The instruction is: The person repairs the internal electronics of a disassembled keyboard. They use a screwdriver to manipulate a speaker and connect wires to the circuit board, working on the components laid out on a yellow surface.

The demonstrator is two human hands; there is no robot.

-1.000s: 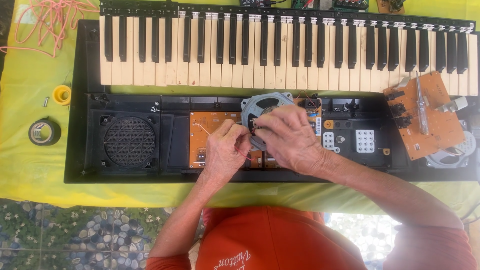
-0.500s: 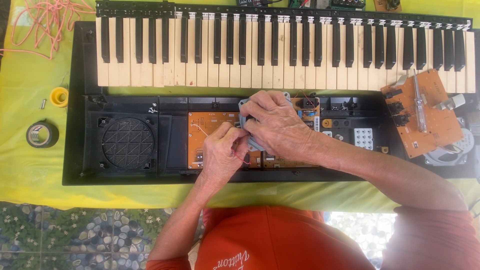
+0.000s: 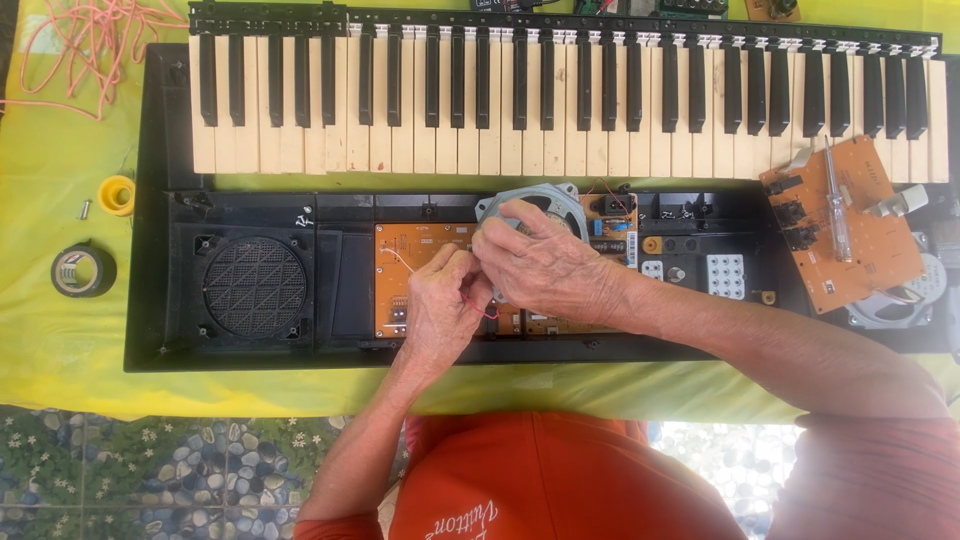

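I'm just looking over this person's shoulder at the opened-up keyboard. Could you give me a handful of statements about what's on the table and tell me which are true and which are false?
1. Both hands meet over the orange circuit board inside the keyboard case. True: the left hand and right hand are together there.
2. The right hand rests on a loose round speaker. True.
3. The roll of black tape sits on the keys. False: it lies on the yellow cloth, left of the case.
4. The screwdriver is in the left hand. False: it lies on a separate orange board at the right.
5. The speaker grille is at the case's right end. False: it is at the left end.
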